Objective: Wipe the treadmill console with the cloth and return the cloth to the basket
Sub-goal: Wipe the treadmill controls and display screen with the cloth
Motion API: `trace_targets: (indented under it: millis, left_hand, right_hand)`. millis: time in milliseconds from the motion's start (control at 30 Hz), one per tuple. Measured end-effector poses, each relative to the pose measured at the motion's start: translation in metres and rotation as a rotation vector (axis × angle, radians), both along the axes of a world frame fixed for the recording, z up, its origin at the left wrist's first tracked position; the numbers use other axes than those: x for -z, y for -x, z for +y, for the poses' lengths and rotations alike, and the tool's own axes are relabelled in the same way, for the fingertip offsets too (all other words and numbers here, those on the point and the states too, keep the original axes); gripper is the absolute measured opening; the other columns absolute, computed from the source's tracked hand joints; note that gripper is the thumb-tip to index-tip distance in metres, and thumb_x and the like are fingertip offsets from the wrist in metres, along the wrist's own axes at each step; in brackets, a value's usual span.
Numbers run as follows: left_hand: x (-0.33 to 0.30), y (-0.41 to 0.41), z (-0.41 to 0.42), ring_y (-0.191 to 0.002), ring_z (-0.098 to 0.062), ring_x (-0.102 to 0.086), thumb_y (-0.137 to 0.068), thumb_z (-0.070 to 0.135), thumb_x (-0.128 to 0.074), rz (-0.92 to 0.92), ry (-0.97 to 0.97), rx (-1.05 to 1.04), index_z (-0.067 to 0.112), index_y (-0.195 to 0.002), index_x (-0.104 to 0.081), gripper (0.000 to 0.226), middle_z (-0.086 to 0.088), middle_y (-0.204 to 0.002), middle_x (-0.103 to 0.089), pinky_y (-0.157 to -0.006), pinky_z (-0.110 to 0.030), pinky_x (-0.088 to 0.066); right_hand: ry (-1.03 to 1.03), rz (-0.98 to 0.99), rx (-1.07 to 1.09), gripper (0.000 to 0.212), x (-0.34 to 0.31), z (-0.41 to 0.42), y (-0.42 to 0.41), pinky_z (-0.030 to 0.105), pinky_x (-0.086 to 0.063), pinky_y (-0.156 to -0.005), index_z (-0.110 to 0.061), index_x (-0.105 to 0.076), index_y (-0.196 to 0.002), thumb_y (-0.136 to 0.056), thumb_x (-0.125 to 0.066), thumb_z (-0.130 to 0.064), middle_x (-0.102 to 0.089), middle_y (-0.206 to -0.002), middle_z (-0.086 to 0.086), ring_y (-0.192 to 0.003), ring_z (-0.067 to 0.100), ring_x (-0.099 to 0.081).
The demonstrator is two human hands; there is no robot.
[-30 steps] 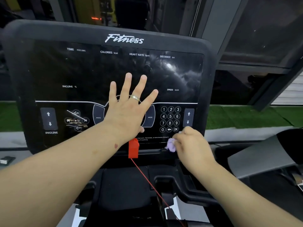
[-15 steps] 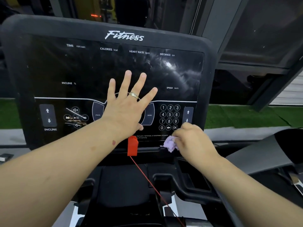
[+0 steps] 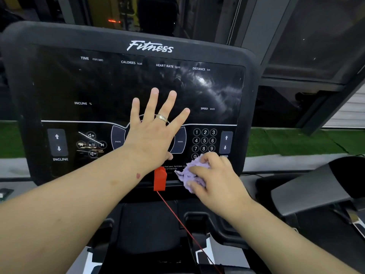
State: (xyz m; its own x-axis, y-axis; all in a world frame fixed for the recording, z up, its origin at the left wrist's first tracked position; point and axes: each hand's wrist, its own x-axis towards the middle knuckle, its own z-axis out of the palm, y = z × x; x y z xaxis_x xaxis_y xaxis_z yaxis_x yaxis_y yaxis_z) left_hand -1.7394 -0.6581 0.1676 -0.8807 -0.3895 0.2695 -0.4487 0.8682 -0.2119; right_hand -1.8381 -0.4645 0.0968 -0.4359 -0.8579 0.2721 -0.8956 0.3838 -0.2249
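From the head view we judge the wiping step is in hand: our left hand (image 3: 152, 135) lies flat, fingers spread, on the treadmill console (image 3: 126, 91), our right hand (image 3: 215, 180) clutches the lilac cloth (image 3: 190, 173) just below the console's keypad (image 3: 204, 144), and next we should sweep leftward past the red safety key (image 3: 160, 178).

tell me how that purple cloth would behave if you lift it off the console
The purple cloth is bunched into folds under the right hand, so it is probably floppy and would droop once lifted. It crumples small under the fingers, so it likely weighs little. Its nubby surface suggests it grips rather than slides on the glossy console.
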Motion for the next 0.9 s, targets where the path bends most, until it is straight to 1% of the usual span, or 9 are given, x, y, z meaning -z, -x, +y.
trace_targets:
  millis: [67, 133, 233, 333, 533, 600, 700, 800, 900]
  left_hand:
    - [0.000, 0.000, 0.000, -0.146, -0.045, 0.036, -0.074, 0.061, -0.081, 0.004, 0.004, -0.003, 0.040, -0.156, 0.020, 0.133, -0.007, -0.160, 0.041, -0.118, -0.071, 0.007]
    - [0.000, 0.000, 0.000, -0.146, -0.045, 0.035, -0.074, 0.061, -0.081, 0.003, 0.008, -0.005, 0.040, -0.156, 0.021, 0.133, -0.007, -0.160, 0.041, -0.118, -0.071, 0.006]
    - [0.001, 0.001, 0.000, -0.147, -0.045, 0.034, -0.073, 0.062, -0.081, 0.006, 0.016, -0.002, 0.040, -0.157, 0.020, 0.133, -0.007, -0.161, 0.040, -0.118, -0.071, 0.006]
    - [0.001, 0.000, -0.001, -0.148, -0.043, 0.033, -0.071, 0.063, -0.082, 0.011, 0.019, 0.000, 0.041, -0.157, 0.019, 0.134, -0.006, -0.162, 0.039, -0.119, -0.070, 0.007]
    - [0.001, -0.001, -0.002, -0.147, -0.043, 0.035, -0.071, 0.061, -0.083, 0.013, 0.002, 0.007, 0.041, -0.157, 0.018, 0.134, -0.006, -0.161, 0.039, -0.118, -0.070, 0.008]
    - [0.001, 0.001, -0.001, -0.146, -0.044, 0.036, -0.072, 0.059, -0.084, 0.009, 0.000, 0.001, 0.040, -0.157, 0.018, 0.134, -0.006, -0.161, 0.040, -0.118, -0.071, 0.009]
    - [0.002, 0.002, 0.000, -0.147, -0.045, 0.035, -0.072, 0.060, -0.083, 0.008, 0.013, -0.002, 0.040, -0.157, 0.018, 0.134, -0.007, -0.161, 0.040, -0.117, -0.071, 0.009]
    - [0.002, 0.000, -0.001, -0.148, -0.044, 0.033, -0.072, 0.064, -0.081, 0.015, 0.026, -0.002, 0.041, -0.157, 0.019, 0.133, -0.006, -0.162, 0.038, -0.118, -0.070, 0.008]
    - [0.002, -0.001, -0.002, -0.148, -0.042, 0.034, -0.072, 0.063, -0.082, 0.019, 0.015, 0.008, 0.041, -0.157, 0.019, 0.133, -0.005, -0.162, 0.038, -0.119, -0.069, 0.007]
  right_hand:
    - [-0.004, 0.011, 0.015, 0.024, 0.000, -0.008, -0.007, 0.032, -0.052, -0.078, -0.037, -0.071, -0.109, -0.086, -0.066, -0.045, -0.043, -0.120, -0.007, -0.098, 0.022, -0.041]
    - [0.042, 0.009, -0.004, 0.017, 0.003, -0.020, -0.010, 0.033, -0.052, -0.073, -0.034, -0.072, -0.101, -0.084, -0.072, -0.035, -0.048, -0.113, -0.007, -0.091, 0.022, -0.042]
    - [0.062, 0.023, -0.044, 0.011, 0.008, -0.033, -0.014, 0.035, -0.052, -0.069, -0.033, -0.072, -0.098, -0.088, -0.067, -0.031, -0.049, -0.108, -0.010, -0.087, 0.021, -0.040]
    - [0.058, 0.034, -0.026, 0.015, 0.007, -0.033, -0.010, 0.033, -0.051, -0.064, -0.033, -0.072, -0.102, -0.090, -0.065, -0.028, -0.050, -0.106, -0.011, -0.087, 0.021, -0.041]
    - [0.061, 0.010, 0.138, 0.018, 0.000, 0.003, 0.028, 0.033, -0.047, -0.060, -0.032, -0.075, -0.095, -0.084, -0.069, -0.020, -0.052, -0.092, -0.008, -0.077, 0.023, -0.048]
    - [0.083, 0.022, 0.156, 0.016, 0.002, -0.002, 0.024, 0.029, -0.041, -0.057, -0.030, -0.076, -0.091, -0.081, -0.070, -0.018, -0.053, -0.088, -0.007, -0.074, 0.024, -0.050]
    - [0.128, 0.041, 0.026, 0.011, 0.006, -0.041, -0.007, 0.034, -0.046, -0.056, -0.026, -0.076, -0.084, -0.079, -0.065, -0.026, -0.054, -0.084, -0.004, -0.071, 0.028, -0.051]
    - [0.116, 0.080, -0.086, 0.014, 0.010, -0.054, -0.021, 0.039, -0.049, -0.051, -0.024, -0.074, -0.079, -0.084, -0.062, -0.028, -0.052, -0.085, -0.005, -0.074, 0.025, -0.045]
    - [0.016, 0.051, -0.061, 0.008, 0.001, -0.030, 0.003, 0.036, -0.049, -0.059, -0.027, -0.075, -0.085, -0.085, -0.067, -0.027, -0.054, -0.090, -0.006, -0.084, 0.025, -0.048]
